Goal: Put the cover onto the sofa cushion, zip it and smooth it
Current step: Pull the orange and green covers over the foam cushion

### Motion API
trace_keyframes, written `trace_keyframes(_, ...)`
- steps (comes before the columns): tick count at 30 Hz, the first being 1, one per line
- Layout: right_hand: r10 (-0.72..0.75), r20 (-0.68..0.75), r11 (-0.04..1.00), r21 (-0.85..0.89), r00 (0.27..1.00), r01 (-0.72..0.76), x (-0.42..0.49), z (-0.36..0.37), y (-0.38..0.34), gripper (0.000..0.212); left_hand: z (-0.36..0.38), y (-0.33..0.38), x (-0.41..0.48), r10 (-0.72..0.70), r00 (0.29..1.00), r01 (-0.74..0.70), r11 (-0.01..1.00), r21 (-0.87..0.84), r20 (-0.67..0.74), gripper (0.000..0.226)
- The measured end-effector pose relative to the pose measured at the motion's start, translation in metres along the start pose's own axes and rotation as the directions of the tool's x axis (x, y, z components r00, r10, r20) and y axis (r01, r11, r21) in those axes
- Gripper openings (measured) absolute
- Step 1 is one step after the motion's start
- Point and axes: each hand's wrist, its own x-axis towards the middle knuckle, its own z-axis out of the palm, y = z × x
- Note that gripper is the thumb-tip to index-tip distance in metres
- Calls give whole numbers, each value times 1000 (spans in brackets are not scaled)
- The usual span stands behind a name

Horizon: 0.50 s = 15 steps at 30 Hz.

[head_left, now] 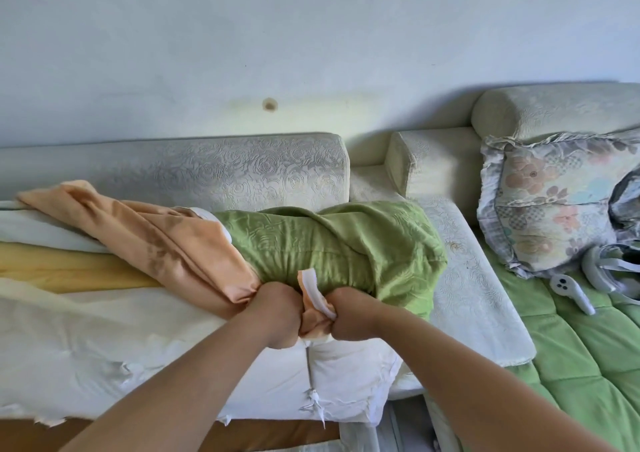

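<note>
A green patterned cover [332, 243] with a peach lining [166, 240] is bunched over the right end of a bare cushion [104, 340] with white fabric and yellow foam. The lining is turned out and trails left across the cushion. My left hand [273, 313] grips the gathered peach edge of the cover. My right hand [349, 316] grips the edge beside it, where a white zipper strip [317, 292] sticks up between the two fists. Both fists sit close together at the cushion's near edge.
A grey-white sofa backrest [207, 171] runs behind the cushion. A cream seat cushion [474, 285] lies to the right, then a green quilted mat [571, 354] with a floral pillow [550, 202], a white controller [571, 290] and a headset [609, 268].
</note>
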Motion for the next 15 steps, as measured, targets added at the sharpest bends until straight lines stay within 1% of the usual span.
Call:
trace_keyframes(2,-5,10,1000,-30,1000,6,-2,5,-2,10,1,4,-2,7,1000,-7,1000,-4,-15,27)
trace_keyframes(4,-8,13,1000,-28,1000,9,-7,0,-4,7,-1,3,-7,11,998,-16,997,-74,-60,25)
trace_keyframes(5,-8,10,1000,0,1000,8,-10,-4,-5,14,-3,-1,-11,8,996,-18,992,-126,-85,24)
trace_keyframes(7,7,7,995,103,1000,-8,-18,-12,-4,17,-10,-11,-20,-11,993,-19,969,-248,-120,29)
trace_keyframes(9,21,9,979,202,1000,-22,-23,-19,-3,29,-17,-22,-30,-19,987,-32,948,-317,-158,27)
trace_keyframes(11,37,-8,957,288,999,-33,-24,-23,-1,36,-25,-31,-37,-28,968,-53,948,-313,-250,23)
trace_keyframes(13,46,-2,927,374,999,-42,-23,-23,1,35,-29,-41,-43,-33,933,-73,958,-277,-359,22)
trace_keyframes(15,42,45,898,437,998,-57,-23,-20,-1,33,-29,-57,-46,-40,917,-35,983,-182,-396,32)
